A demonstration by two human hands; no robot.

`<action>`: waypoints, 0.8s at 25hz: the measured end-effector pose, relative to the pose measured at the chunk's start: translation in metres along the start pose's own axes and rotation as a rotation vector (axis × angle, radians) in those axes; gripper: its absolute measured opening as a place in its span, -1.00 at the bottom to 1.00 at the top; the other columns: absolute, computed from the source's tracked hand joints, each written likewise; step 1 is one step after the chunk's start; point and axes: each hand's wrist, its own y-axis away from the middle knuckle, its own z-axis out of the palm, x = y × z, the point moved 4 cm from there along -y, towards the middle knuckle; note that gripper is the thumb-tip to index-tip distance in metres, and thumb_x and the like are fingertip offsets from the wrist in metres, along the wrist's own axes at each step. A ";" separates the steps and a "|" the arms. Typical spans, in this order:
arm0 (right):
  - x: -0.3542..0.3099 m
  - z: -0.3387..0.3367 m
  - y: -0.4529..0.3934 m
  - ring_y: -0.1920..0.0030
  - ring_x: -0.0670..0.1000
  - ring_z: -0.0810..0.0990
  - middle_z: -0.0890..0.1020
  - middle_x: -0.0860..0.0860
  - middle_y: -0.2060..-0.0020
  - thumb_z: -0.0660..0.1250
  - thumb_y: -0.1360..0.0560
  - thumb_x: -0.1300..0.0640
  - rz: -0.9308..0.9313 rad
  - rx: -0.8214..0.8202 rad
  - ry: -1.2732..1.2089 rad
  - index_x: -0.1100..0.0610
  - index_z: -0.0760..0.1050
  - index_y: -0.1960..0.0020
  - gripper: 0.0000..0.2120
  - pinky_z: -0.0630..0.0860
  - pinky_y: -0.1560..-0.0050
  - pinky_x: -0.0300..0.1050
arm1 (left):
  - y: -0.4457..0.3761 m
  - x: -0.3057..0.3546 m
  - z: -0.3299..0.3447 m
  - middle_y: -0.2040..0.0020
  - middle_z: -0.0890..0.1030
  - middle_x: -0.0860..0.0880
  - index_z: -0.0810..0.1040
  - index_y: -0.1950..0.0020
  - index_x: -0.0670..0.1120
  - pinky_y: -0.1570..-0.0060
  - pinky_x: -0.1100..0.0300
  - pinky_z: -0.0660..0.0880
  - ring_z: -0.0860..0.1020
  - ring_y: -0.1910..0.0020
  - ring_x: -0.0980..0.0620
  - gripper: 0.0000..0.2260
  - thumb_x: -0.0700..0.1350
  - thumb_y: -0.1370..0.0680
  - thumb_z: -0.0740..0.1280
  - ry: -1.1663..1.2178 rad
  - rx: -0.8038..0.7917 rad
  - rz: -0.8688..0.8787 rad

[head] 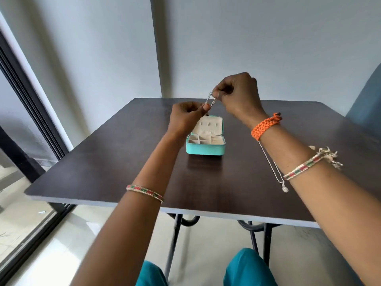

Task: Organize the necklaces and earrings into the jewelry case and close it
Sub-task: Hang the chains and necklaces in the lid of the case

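A teal jewelry case (205, 149) stands open in the middle of the dark table (115, 168), its cream lid upright and its tray divided into compartments. Above and behind it, both hands are raised. My left hand (186, 116) and my right hand (237, 96) pinch a thin silver necklace (210, 99) stretched short between their fingertips. A further length of silver chain with a small round pendant (285, 189) hangs down beside my right forearm, above the table.
The table's front edge (206, 213) is near my knees, with metal legs under it. A dark-framed glass door (24, 112) runs along the left. A blue chair back (367, 108) stands at the far right. Woven bracelets sit on both wrists.
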 end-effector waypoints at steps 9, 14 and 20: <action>0.053 0.054 -0.041 -0.15 0.07 0.50 0.64 -0.02 0.02 0.43 -0.37 0.10 -0.047 -0.102 0.160 0.03 0.65 0.18 -0.95 0.39 -0.17 0.03 | -0.075 -0.066 -0.020 -0.03 0.57 -0.02 0.55 -0.15 -0.01 0.06 0.10 0.46 0.49 0.03 0.05 -0.82 -0.15 -0.56 0.29 0.078 -0.077 -0.191; 0.077 0.072 -0.032 -0.23 0.02 0.39 0.59 -0.09 -0.02 0.43 -0.39 0.09 -0.056 -0.176 0.249 0.03 0.63 0.15 -0.95 0.22 -0.17 -0.03 | -0.100 -0.098 -0.003 0.11 0.59 -0.10 0.51 0.08 -0.14 0.27 0.26 0.53 0.54 0.24 0.04 -0.83 -0.07 -0.61 0.22 0.111 0.021 -0.373; 0.083 0.077 -0.025 -0.14 -0.02 0.50 0.60 -0.14 0.08 0.42 -0.31 0.06 -0.056 -0.189 0.063 -0.06 0.57 0.29 -0.96 0.35 -0.23 0.06 | -0.104 -0.102 0.003 0.03 0.60 -0.10 0.47 -0.19 -0.15 0.18 0.25 0.53 0.58 0.13 0.04 -0.71 0.03 -0.61 0.19 0.215 -0.173 -0.372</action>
